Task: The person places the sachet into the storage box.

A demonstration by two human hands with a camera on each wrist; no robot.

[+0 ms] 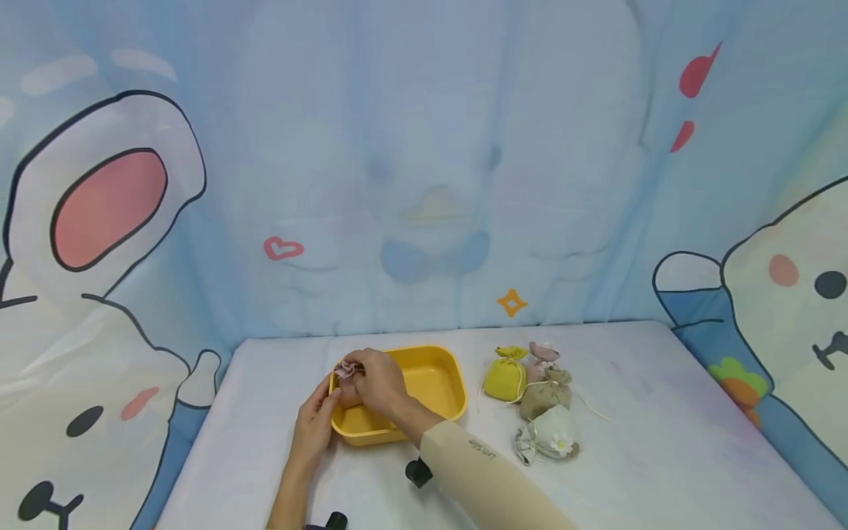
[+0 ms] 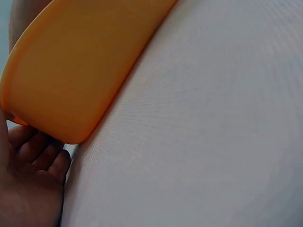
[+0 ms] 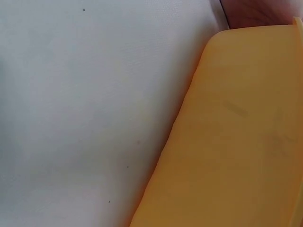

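Note:
A yellow plastic basin [image 1: 433, 386] sits on the white table. My left hand [image 1: 311, 428] grips its left end, thumb at the rim and fingers outside; in the left wrist view the fingers [image 2: 42, 151] curl against the basin's outer wall [image 2: 85, 71]. Inside the basin's left end, my right hand [image 1: 379, 383] pinches a dusty-pink drawstring pouch [image 1: 347, 370] near its ruffled top. The hand partly hides the pouch. In the right wrist view only the basin's outer side [image 3: 236, 132] and part of the left hand [image 3: 265, 12] show; the right fingers are out of sight.
Right of the basin lie a yellow pouch [image 1: 505, 379], a pink pouch [image 1: 545, 353], an olive-brown pouch [image 1: 545, 397] and a pale pouch with a white flower [image 1: 553, 427], close together. A printed blue curtain [image 1: 430, 184] hangs behind the table [image 1: 662, 442].

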